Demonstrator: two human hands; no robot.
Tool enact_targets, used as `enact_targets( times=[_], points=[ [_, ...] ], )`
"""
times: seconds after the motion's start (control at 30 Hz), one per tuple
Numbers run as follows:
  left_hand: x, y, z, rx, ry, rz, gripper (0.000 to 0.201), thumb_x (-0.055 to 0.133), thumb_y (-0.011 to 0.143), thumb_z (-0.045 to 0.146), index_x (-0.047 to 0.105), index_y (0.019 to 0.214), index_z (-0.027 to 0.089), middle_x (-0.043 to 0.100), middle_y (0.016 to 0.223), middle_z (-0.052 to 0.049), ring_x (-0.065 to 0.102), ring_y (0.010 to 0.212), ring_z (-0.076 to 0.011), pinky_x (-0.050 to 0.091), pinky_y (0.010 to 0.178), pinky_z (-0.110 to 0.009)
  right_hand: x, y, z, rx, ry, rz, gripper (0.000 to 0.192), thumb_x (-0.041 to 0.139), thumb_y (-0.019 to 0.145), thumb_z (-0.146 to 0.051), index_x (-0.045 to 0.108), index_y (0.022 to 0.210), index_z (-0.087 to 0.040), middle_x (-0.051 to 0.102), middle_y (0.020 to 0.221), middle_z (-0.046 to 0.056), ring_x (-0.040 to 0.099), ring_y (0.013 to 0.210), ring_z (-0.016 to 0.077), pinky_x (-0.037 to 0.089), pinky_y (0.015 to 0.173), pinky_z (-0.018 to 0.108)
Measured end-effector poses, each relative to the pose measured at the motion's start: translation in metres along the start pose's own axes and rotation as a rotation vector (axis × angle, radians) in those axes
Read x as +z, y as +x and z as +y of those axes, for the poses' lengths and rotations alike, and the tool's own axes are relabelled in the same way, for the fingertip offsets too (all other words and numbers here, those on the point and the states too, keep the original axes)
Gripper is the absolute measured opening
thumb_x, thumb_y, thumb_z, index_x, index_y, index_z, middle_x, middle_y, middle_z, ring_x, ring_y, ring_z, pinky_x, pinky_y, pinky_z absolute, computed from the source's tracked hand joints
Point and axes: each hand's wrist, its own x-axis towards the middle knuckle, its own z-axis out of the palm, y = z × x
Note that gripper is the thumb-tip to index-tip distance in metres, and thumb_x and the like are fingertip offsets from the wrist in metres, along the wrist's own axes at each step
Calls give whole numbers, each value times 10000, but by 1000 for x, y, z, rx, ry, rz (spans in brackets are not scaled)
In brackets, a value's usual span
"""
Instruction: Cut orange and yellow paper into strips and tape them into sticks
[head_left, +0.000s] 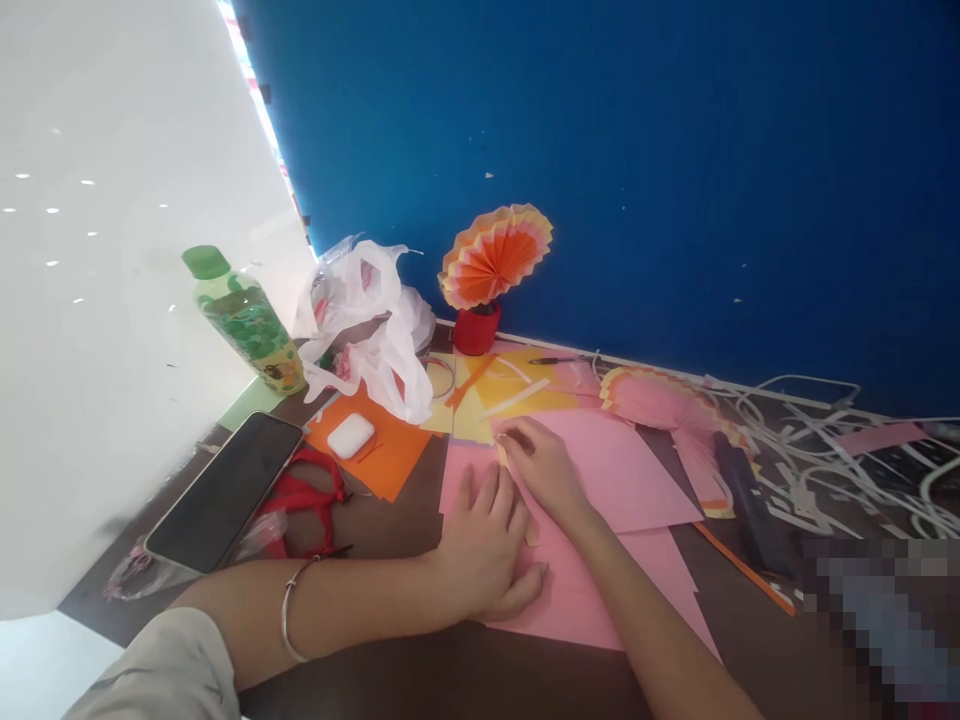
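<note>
Fingers spread, my left hand point(484, 545) lies flat on pink paper sheets point(592, 590), pressing over a narrow pale yellow paper strip point(532, 532). Most of this strip is hidden under and between the hands. Just beyond it, my right hand point(546, 465) is closed in a pinch at the strip's far end. Another pink sheet point(630, 475) lies under the right wrist. Beyond the fingertips are yellow sheets point(525, 370) with loose cut strips on them.
A pleated orange paper fan point(495, 260) stands in a red holder point(476, 332). Leftward are plastic bags point(367, 310), a bottle point(244, 320), a phone point(225, 490) and a white earbud case point(351, 435) on orange paper point(390, 465). A pink fan point(660, 400) and cables point(795, 470) lie right.
</note>
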Motion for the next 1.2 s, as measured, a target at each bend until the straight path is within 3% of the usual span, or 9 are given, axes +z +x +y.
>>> enact_targets(
  times=[0.8, 1.0, 1.2],
  points=[
    [0, 1, -1, -15, -67, -12, 604, 288, 815, 497, 450, 1180, 43, 401, 1285, -238, 279, 1242, -366, 190, 994, -559, 4, 1, 3, -51, -98, 31, 97, 473, 769, -227, 544, 704, -223, 598, 786, 11, 548, 758, 170, 420, 699, 292],
    [-1, 2, -5, -16, -111, -42, 652, 312, 796, 527, 410, 1211, 32, 255, 1380, -255, 149, 1298, -382, 155, 1003, -575, 3, 1, 0, -39, -75, 29, 108, 477, 772, -234, 551, 694, -218, 596, 773, 12, 550, 745, 166, 428, 689, 290],
    [-2, 2, -5, -13, -117, -55, 668, 317, 789, 550, 411, 1208, 38, 256, 1383, -251, 146, 1303, -375, 151, 1007, -575, 1, 2, -3, -70, -140, 50, 100, 501, 767, -251, 571, 702, -221, 600, 788, 23, 543, 769, 180, 431, 720, 311]
  ],
)
